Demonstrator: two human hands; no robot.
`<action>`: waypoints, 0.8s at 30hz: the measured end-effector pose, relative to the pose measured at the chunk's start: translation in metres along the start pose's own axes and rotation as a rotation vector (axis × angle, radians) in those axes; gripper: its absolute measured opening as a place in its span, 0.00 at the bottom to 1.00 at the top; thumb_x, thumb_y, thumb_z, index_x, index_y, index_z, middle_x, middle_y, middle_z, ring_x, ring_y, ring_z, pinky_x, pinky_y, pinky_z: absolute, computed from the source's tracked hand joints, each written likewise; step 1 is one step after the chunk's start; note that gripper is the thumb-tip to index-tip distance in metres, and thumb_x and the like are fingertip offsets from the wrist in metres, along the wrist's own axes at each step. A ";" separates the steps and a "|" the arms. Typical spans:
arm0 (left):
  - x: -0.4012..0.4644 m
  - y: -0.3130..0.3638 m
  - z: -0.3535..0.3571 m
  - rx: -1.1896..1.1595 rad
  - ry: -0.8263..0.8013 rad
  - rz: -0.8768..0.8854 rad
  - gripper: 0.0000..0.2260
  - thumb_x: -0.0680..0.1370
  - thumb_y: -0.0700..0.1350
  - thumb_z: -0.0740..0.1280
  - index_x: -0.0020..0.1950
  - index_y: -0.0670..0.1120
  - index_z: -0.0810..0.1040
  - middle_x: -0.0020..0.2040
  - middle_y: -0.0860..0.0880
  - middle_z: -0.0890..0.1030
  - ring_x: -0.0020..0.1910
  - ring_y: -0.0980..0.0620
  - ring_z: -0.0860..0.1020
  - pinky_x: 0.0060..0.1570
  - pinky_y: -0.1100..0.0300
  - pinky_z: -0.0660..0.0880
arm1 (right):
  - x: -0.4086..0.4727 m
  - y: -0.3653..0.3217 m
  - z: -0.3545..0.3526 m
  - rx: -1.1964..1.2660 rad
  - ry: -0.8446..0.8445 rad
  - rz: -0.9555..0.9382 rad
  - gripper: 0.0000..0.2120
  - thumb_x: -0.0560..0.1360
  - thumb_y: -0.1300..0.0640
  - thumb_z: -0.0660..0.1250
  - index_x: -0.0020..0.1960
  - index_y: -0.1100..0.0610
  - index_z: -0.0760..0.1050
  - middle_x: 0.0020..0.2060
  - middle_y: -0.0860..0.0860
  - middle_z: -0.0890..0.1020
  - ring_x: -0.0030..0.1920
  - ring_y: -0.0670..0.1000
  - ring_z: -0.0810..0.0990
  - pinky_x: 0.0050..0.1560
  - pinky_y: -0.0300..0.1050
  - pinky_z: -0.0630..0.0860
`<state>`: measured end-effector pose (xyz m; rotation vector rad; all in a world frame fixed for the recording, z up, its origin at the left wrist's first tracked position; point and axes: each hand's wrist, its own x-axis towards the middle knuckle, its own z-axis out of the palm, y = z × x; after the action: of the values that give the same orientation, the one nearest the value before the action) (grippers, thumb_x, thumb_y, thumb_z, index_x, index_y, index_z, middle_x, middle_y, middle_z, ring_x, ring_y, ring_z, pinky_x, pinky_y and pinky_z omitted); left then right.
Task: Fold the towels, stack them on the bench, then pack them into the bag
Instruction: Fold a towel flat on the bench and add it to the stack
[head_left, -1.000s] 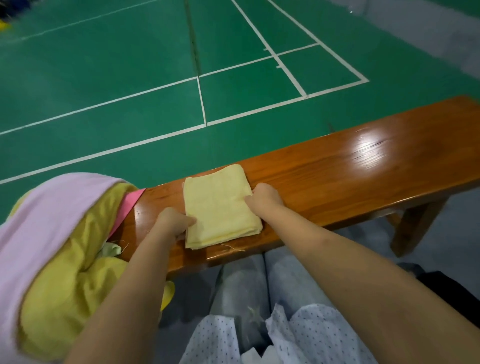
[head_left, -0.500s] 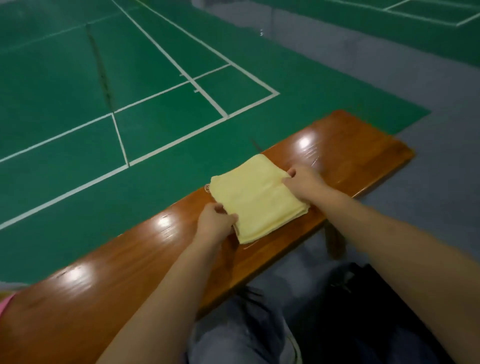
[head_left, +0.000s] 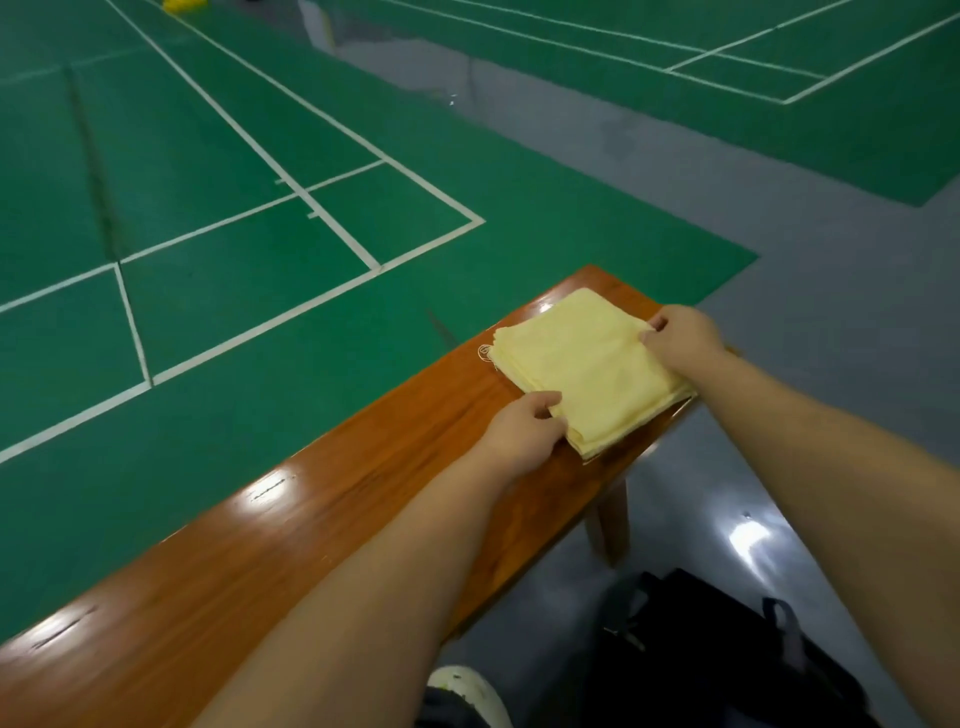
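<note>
folded yellow towel sitting flat near the far end of the wooden bench, left hand pinching its near-left edge, right hand gripping the right edge, black bag, probably, on the floor below

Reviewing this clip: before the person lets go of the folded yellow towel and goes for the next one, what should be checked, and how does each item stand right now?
1. Folded pale yellow towel lies flat on the glossy brown wooden bench: ok.
2. Towel within the bench top: not ok, its near corner reaches the front edge.
3. Layers aligned: cannot tell; the left edges look slightly stepped.
4. Left hand grips the near-left edge: ok.
5. Right hand pinches the far-right edge: ok.
6. Black bag on the grey floor below the bench, within reach: ok; whether it is open, cannot tell.
</note>
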<state>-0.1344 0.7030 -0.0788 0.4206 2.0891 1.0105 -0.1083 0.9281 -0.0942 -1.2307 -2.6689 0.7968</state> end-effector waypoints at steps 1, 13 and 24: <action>-0.001 0.000 -0.001 -0.023 -0.010 -0.011 0.19 0.81 0.45 0.61 0.73 0.52 0.68 0.69 0.49 0.71 0.64 0.50 0.73 0.64 0.55 0.73 | -0.002 -0.002 0.001 -0.004 0.004 0.005 0.12 0.77 0.57 0.64 0.56 0.64 0.74 0.56 0.61 0.78 0.57 0.62 0.75 0.56 0.51 0.71; -0.125 -0.086 -0.071 -0.424 0.219 -0.030 0.11 0.81 0.44 0.62 0.64 0.50 0.72 0.60 0.48 0.77 0.57 0.50 0.78 0.61 0.51 0.76 | -0.175 -0.105 0.042 0.198 -0.341 -0.319 0.17 0.79 0.50 0.62 0.66 0.52 0.69 0.61 0.50 0.75 0.61 0.53 0.74 0.56 0.46 0.73; -0.366 -0.271 -0.170 -0.707 0.819 -0.082 0.08 0.80 0.42 0.64 0.58 0.49 0.75 0.57 0.45 0.81 0.53 0.48 0.81 0.54 0.53 0.78 | -0.416 -0.243 0.168 0.341 -0.851 -0.582 0.08 0.77 0.54 0.65 0.56 0.53 0.73 0.53 0.54 0.80 0.51 0.53 0.80 0.49 0.46 0.77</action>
<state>-0.0148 0.2336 -0.0409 -0.5197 2.1642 1.9878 -0.0453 0.4226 -0.0654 0.0360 -2.9756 1.8306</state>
